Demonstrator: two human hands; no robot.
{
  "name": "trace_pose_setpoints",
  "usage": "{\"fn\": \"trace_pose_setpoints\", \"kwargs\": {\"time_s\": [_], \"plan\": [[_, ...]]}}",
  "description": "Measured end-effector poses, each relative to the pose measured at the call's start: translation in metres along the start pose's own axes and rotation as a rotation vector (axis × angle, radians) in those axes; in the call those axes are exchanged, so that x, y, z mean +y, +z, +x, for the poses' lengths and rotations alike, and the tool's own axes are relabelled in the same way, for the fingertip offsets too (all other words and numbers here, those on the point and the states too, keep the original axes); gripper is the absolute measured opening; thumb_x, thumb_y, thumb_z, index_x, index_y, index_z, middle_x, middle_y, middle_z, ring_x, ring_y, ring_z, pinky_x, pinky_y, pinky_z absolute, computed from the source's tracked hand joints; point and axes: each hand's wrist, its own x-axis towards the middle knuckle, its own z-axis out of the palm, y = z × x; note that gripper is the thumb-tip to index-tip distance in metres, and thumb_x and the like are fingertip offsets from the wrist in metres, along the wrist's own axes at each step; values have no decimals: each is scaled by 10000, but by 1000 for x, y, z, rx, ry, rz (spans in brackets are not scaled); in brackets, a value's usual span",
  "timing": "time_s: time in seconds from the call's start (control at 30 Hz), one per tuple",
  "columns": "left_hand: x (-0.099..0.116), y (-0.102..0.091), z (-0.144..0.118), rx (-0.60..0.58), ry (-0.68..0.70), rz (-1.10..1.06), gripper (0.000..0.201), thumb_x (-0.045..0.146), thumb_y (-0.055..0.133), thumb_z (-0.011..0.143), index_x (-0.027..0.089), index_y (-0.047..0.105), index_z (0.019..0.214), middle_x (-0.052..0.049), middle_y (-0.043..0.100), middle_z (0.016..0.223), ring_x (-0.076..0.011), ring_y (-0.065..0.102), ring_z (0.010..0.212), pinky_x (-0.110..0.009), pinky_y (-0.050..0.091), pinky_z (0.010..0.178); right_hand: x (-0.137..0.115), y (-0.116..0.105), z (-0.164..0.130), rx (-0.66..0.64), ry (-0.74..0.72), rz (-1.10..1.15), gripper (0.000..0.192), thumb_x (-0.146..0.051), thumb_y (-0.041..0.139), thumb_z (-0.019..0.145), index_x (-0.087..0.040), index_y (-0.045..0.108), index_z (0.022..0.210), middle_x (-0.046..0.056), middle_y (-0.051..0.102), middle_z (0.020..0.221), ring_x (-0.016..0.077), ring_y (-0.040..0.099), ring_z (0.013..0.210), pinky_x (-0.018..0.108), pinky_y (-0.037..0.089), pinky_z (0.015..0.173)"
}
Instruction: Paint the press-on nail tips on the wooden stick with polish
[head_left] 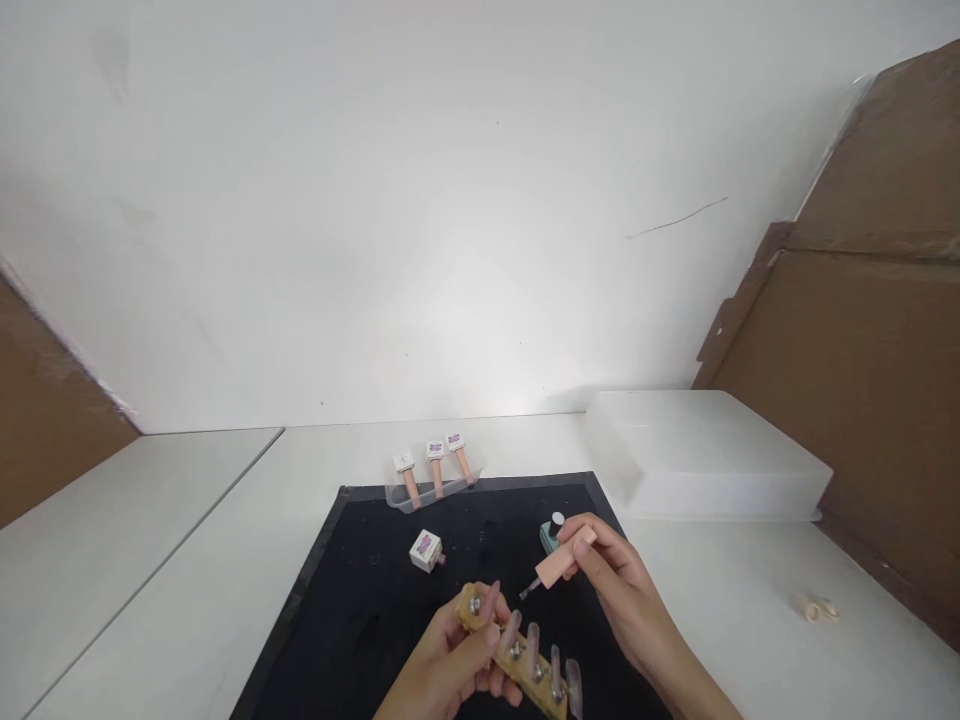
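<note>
My left hand (457, 655) grips a yellowish nail-tip stand (529, 680), a bar with several pinkish, translucent false nails (533, 648) standing up on small metal mounts. My right hand (619, 580) pinches the peach cap of a nail polish brush (556, 562). Its bristle end points down and left, just above the nails and apart from them. An uncapped white square polish bottle (426, 550) lies on its side on the black mat (360, 600), left of both hands. Partly behind my right hand sits a green bottle with a black-and-white cap (552, 532).
A clear tray (405, 505) at the mat's back edge holds three white bottles with peach caps. A white translucent bin (727, 480) stands at the back right. Small beige rings (816, 608) lie on the white table at right. Brown cardboard (862, 400) borders the right side.
</note>
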Motion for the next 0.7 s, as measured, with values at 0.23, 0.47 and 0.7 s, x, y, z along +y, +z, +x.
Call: {"fn": "trace_pose_setpoints", "kwargs": {"time_s": [0.23,0.47,0.7], "plan": [[9,0,0,123,-185,-138,433,368,690,691,176,532,1044,66,475,511,-75,409,411,-244,445,458,-8,3,-8,-113,-65,-60,284,-501,564,799,-247,673,861,38,624,765,210,580,713,289,484,639],[8,1,1,115,-205,-224,497,340,639,740,193,442,1172,46,554,585,-65,432,411,-239,409,488,-8,7,-10,-159,-80,-61,210,-429,586,812,-253,679,876,37,643,834,205,606,765,283,493,693],[5,-1,3,158,-208,-269,305,279,574,795,204,487,1078,53,603,609,-35,410,338,-201,392,430,-9,6,-9,-117,-105,-135,169,-393,570,833,-261,669,870,26,645,839,203,602,797,284,488,737]]}}
